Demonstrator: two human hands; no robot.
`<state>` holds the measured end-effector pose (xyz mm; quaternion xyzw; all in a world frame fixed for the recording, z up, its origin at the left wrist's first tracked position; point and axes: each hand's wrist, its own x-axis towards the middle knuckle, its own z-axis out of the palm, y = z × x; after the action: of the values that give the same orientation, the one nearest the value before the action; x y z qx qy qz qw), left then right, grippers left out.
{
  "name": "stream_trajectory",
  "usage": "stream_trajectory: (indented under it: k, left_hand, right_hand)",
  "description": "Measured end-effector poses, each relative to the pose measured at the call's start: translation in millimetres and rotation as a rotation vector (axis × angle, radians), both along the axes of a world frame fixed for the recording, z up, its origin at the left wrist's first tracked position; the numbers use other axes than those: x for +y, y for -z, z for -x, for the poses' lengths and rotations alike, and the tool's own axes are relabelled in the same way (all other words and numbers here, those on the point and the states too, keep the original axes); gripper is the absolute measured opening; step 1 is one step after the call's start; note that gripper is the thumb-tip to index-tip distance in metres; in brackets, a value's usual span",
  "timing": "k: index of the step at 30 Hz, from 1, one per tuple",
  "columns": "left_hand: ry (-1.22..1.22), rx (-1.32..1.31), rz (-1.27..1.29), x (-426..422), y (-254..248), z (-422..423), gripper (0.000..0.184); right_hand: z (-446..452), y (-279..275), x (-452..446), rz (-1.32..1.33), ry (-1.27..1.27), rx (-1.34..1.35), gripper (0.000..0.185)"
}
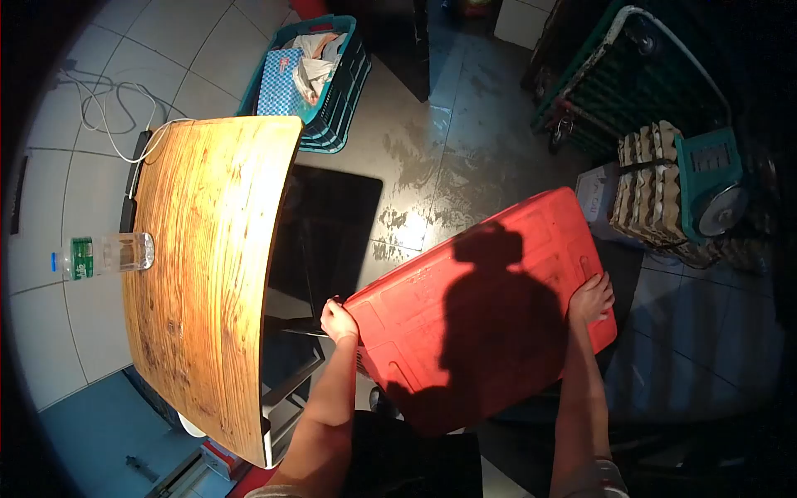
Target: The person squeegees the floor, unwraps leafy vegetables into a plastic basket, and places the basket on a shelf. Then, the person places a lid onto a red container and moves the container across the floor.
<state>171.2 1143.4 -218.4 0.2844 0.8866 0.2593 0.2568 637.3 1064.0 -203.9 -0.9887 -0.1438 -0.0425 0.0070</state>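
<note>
A large red plastic crate (398, 332) is tilted in front of me, one broad flat face turned up toward the camera. Slots show on its side near the lower left, and my shadow falls across the flat face. My left hand (339, 320) grips the crate's left edge, fingers curled over the rim. On the opposite end, my right hand (591, 299) holds the right edge with its fingers bent around it. The crate's underside is hidden, and I cannot tell whether it touches the floor.
To the left stands a wooden table (207, 249) bearing a plastic bottle (108, 255). Behind it sits a green crate (336, 124) holding cloths. Stacked egg trays (643, 183) and a scale (710, 183) are at right, below a trolley frame (610, 41). The floor (473, 166) has wet patches.
</note>
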Motion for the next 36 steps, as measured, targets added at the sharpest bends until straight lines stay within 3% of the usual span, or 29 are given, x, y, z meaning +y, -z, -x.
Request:
stream_trajectory:
  k: [27,30,32,33,35,36]
  left_hand:
    - [0.034,-0.115,-0.034,-4.5,7.1,6.2,0.044]
    - [0.048,-0.336,-0.134,-11.3,40.9,27.4,0.049]
    - [-0.066,-0.752,-0.066,-19.1,26.3,28.0,0.057]
    - [-0.155,-0.973,-0.085,-25.1,13.8,22.2,0.06]
    - [0.09,-1.205,-0.102,-71.9,26.2,43.2,0.072]
    - [0.0,-1.17,0.044,-97.5,17.3,44.5,0.074]
  right_hand:
    - [-6.3,8.5,-2.1,0.02,0.041,-0.049,0.04]
    - [-5.2,8.9,-2.2,-0.001,0.042,-0.105,0.038]
    - [-7.9,11.0,-5.3,-0.027,-0.002,-0.161,0.037]
    - [-18.1,8.0,-8.5,0.01,-0.079,-0.107,0.036]
    - [-33.5,-1.3,-15.2,0.082,-0.224,0.017,0.036]
    - [-48.7,-1.9,-19.3,-0.038,-0.363,0.027,0.04]
